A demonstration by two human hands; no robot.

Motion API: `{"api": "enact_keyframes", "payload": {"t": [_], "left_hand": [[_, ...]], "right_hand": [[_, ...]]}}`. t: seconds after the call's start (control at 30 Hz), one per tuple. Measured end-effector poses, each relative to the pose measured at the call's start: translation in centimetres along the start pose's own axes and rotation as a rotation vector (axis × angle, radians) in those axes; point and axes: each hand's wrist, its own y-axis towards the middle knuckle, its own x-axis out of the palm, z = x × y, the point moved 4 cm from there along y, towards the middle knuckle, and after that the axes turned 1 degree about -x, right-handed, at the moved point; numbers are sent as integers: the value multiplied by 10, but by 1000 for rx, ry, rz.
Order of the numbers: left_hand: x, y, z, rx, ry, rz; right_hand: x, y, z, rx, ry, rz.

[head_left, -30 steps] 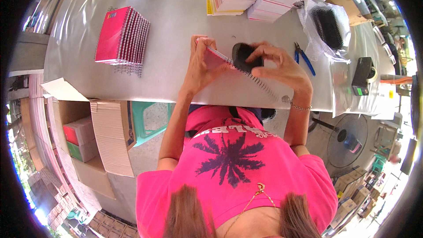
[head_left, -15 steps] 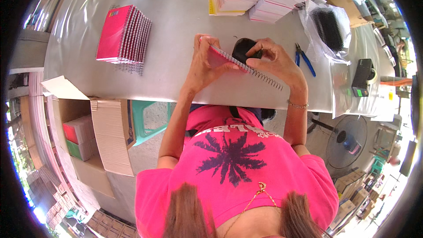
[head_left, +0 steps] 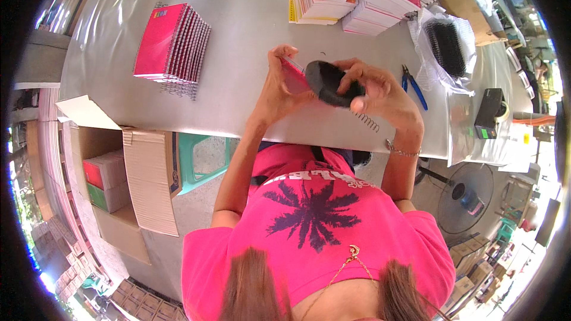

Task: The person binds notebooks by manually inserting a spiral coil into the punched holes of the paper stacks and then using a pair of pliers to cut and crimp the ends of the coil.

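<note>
My left hand (head_left: 271, 94) grips a thin pink-covered spiral notebook (head_left: 292, 78), tilted above the table, with fingers at its far end and thumb along its near side. My right hand (head_left: 385, 94) has its fingers curled over a black, rounded, disc-like object (head_left: 323, 79) whose exact kind I cannot make out. That object lies against the notebook's bound edge and hides most of it. Below the right hand, a loose length of dark wire coil (head_left: 366, 122) sticks out past the notebook's end.
A stack of red spiral notebooks (head_left: 163, 41) stands at left. Paper stacks (head_left: 330, 9) sit at the back. At right lie blue-handled pliers (head_left: 416, 86), black coils (head_left: 447, 49) in plastic wrap and a black box (head_left: 489, 113). Below the table edge are an open carton (head_left: 151, 181) and a fan (head_left: 466, 196).
The black object has come up and in front of the notebook's bound edge, covering it. My right hand has shifted slightly right and nearer, its fingers now over that object.
</note>
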Motion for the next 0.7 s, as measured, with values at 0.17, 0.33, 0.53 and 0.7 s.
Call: {"api": "enact_keyframes", "payload": {"t": [0.17, 0.33, 0.53, 0.7], "left_hand": [[-1, 5, 1, -24, -5, 7], [-2, 1, 5, -42, 2, -22], [4, 5, -3, -39, -121, -16], [2, -2, -3, -56, -133, -37]], "right_hand": [[-3, 12, -3, 96, -206, 32], [-6, 16, 9, 172, -375, 39], [-4, 13, 2, 147, -99, 63], [0, 20, 4, 131, -286, 85]]}}
